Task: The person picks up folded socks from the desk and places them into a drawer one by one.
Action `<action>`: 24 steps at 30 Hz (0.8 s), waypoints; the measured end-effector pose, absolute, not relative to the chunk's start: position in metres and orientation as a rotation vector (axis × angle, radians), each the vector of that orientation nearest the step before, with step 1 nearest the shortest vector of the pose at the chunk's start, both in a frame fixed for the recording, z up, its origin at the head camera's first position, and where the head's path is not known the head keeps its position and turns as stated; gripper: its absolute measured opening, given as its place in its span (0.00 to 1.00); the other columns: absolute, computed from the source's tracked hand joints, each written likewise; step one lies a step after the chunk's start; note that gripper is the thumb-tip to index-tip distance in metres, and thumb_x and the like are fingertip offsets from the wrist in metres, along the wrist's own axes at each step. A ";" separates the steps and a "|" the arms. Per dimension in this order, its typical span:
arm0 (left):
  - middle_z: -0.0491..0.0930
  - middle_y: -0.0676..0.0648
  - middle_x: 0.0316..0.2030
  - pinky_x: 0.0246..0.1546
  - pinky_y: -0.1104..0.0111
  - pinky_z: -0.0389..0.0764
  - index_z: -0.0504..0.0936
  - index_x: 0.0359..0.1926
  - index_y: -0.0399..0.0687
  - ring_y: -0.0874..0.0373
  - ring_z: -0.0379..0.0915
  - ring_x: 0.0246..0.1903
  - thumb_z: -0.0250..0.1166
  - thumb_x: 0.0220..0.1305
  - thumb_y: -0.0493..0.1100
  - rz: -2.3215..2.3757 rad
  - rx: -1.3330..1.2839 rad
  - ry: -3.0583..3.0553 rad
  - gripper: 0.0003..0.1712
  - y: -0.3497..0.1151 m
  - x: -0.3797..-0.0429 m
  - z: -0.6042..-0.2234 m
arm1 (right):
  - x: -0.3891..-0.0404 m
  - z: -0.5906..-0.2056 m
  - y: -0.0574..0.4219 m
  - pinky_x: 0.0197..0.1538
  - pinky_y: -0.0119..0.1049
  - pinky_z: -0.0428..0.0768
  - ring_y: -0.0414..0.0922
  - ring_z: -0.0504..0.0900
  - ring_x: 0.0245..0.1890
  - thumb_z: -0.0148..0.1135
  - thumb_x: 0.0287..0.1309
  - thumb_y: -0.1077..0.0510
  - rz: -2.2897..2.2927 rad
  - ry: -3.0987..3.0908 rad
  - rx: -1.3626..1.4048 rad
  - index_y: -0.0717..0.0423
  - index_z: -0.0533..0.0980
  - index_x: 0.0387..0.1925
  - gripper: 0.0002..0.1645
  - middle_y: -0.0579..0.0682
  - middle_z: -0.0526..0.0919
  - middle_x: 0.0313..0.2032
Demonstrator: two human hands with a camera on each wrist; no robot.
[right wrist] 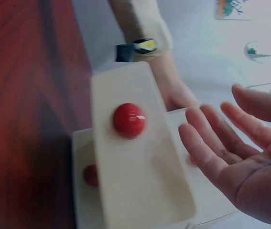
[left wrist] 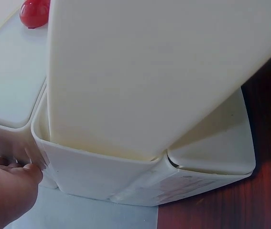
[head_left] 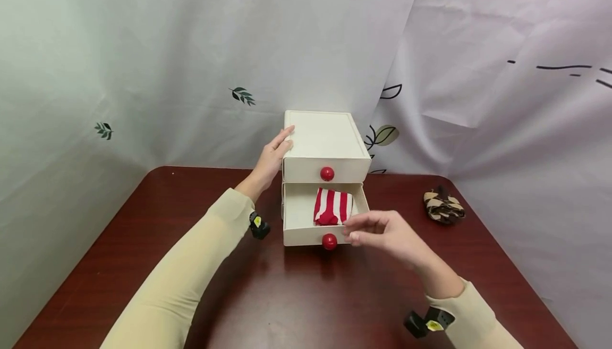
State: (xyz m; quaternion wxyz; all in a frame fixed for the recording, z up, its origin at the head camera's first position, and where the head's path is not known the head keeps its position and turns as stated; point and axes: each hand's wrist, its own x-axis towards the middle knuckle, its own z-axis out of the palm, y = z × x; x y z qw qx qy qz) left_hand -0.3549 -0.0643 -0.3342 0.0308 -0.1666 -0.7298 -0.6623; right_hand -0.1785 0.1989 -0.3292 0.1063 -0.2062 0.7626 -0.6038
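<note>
A white drawer unit (head_left: 327, 134) with red round knobs stands at the back of the table. Its middle drawer (head_left: 306, 236) is pulled out, and a folded red-and-white striped cloth (head_left: 333, 205) lies inside, toward the right. My left hand (head_left: 271, 160) rests against the unit's upper left edge, fingers extended onto the top. Just off the drawer's front right corner is my right hand (head_left: 382, 232), its fingers loosely bent and nothing held. In the right wrist view that hand (right wrist: 250, 157) shows an empty palm beside the drawer front (right wrist: 145, 176).
A bundled brown-and-beige checked cloth (head_left: 443, 208) lies on the right part of the dark red table (head_left: 287, 301). A printed white curtain (head_left: 191, 73) hangs behind the table and along its sides. The bottom drawer (left wrist: 216, 143) is closed beneath the pulled-out one.
</note>
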 end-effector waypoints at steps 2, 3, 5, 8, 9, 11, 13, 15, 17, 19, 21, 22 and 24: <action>0.43 0.51 0.72 0.67 0.59 0.43 0.63 0.68 0.64 0.64 0.36 0.69 0.49 0.69 0.52 -2.034 -0.515 -2.250 0.27 -0.064 -0.355 -0.334 | -0.178 -0.337 0.198 0.41 0.46 0.80 0.50 0.84 0.36 0.63 0.54 0.66 -1.763 2.186 -0.618 0.77 0.73 0.48 0.21 0.67 0.81 0.38; 0.43 0.51 0.72 0.67 0.59 0.43 0.63 0.68 0.64 0.64 0.36 0.69 0.49 0.69 0.52 -2.032 -0.514 -2.249 0.27 -0.064 -0.355 -0.334 | -0.177 -0.340 0.198 0.41 0.48 0.79 0.51 0.84 0.35 0.62 0.55 0.66 -1.757 2.160 -0.618 0.78 0.73 0.48 0.21 0.67 0.81 0.38; 0.44 0.51 0.72 0.67 0.59 0.43 0.63 0.68 0.64 0.64 0.37 0.69 0.49 0.68 0.52 -2.036 -0.505 -2.246 0.27 -0.064 -0.356 -0.334 | -0.177 -0.346 0.196 0.41 0.50 0.78 0.54 0.83 0.35 0.62 0.56 0.66 -1.741 2.135 -0.593 0.78 0.73 0.47 0.20 0.65 0.82 0.37; 0.45 0.52 0.72 0.66 0.61 0.44 0.64 0.67 0.63 0.65 0.38 0.69 0.50 0.68 0.51 -2.041 -0.494 -2.246 0.27 -0.064 -0.355 -0.334 | -0.177 -0.354 0.193 0.40 0.50 0.79 0.58 0.83 0.35 0.63 0.56 0.64 -1.691 2.157 -0.537 0.76 0.75 0.45 0.19 0.60 0.83 0.35; 0.45 0.52 0.72 0.66 0.61 0.44 0.64 0.67 0.63 0.65 0.38 0.69 0.50 0.68 0.51 -2.041 -0.494 -2.248 0.27 -0.064 -0.355 -0.333 | -0.177 -0.357 0.192 0.40 0.50 0.79 0.60 0.82 0.35 0.63 0.55 0.63 -1.677 2.169 -0.517 0.75 0.76 0.44 0.18 0.60 0.83 0.34; 0.45 0.52 0.72 0.66 0.62 0.44 0.64 0.67 0.63 0.66 0.38 0.69 0.50 0.68 0.50 -2.050 -0.496 -2.242 0.27 -0.064 -0.356 -0.334 | -0.177 -0.360 0.190 0.39 0.49 0.80 0.62 0.82 0.35 0.63 0.56 0.62 -1.646 2.193 -0.479 0.73 0.77 0.43 0.17 0.62 0.83 0.34; 0.45 0.51 0.72 0.66 0.62 0.44 0.64 0.67 0.63 0.66 0.37 0.69 0.50 0.68 0.50 -2.050 -0.507 -2.239 0.26 -0.064 -0.356 -0.334 | -0.177 -0.364 0.188 0.38 0.49 0.80 0.62 0.82 0.35 0.63 0.56 0.61 -1.636 2.201 -0.443 0.73 0.77 0.42 0.17 0.64 0.83 0.33; 0.44 0.50 0.72 0.66 0.62 0.44 0.64 0.67 0.62 0.65 0.37 0.69 0.49 0.69 0.50 -2.047 -0.514 -2.238 0.26 -0.064 -0.356 -0.334 | -0.177 -0.366 0.186 0.38 0.48 0.80 0.62 0.82 0.34 0.62 0.57 0.61 -1.630 2.204 -0.420 0.75 0.77 0.42 0.18 0.66 0.82 0.34; 0.45 0.50 0.72 0.66 0.61 0.44 0.64 0.67 0.62 0.65 0.37 0.69 0.49 0.69 0.50 -2.046 -0.514 -2.234 0.26 -0.064 -0.356 -0.334 | -0.178 -0.369 0.183 0.38 0.48 0.80 0.61 0.82 0.34 0.61 0.59 0.61 -1.626 2.202 -0.406 0.77 0.76 0.43 0.19 0.67 0.82 0.34; 0.44 0.50 0.72 0.66 0.61 0.43 0.64 0.67 0.62 0.65 0.37 0.69 0.50 0.68 0.50 -2.046 -0.511 -2.234 0.26 -0.064 -0.356 -0.334 | -0.179 -0.372 0.180 0.38 0.47 0.80 0.61 0.82 0.35 0.60 0.59 0.60 -1.627 2.195 -0.385 0.77 0.76 0.43 0.20 0.67 0.82 0.34; 0.44 0.50 0.72 0.66 0.61 0.43 0.64 0.68 0.63 0.65 0.37 0.69 0.49 0.68 0.50 -2.046 -0.508 -2.239 0.27 -0.064 -0.355 -0.334 | -0.181 -0.375 0.176 0.38 0.47 0.81 0.61 0.82 0.35 0.61 0.59 0.59 -1.632 2.193 -0.366 0.76 0.76 0.44 0.20 0.66 0.82 0.34; 0.44 0.50 0.72 0.66 0.61 0.43 0.64 0.68 0.63 0.65 0.37 0.69 0.49 0.69 0.50 -2.047 -0.508 -2.240 0.26 -0.064 -0.355 -0.334 | -0.181 -0.377 0.174 0.38 0.46 0.81 0.61 0.82 0.35 0.61 0.59 0.58 -1.635 2.192 -0.358 0.75 0.76 0.44 0.21 0.66 0.82 0.34; 0.43 0.50 0.72 0.66 0.61 0.43 0.63 0.68 0.64 0.65 0.37 0.69 0.49 0.69 0.51 -2.048 -0.509 -2.245 0.26 -0.064 -0.355 -0.335 | -0.183 -0.379 0.171 0.38 0.46 0.81 0.61 0.82 0.35 0.61 0.59 0.58 -1.646 2.194 -0.352 0.75 0.76 0.44 0.21 0.67 0.82 0.34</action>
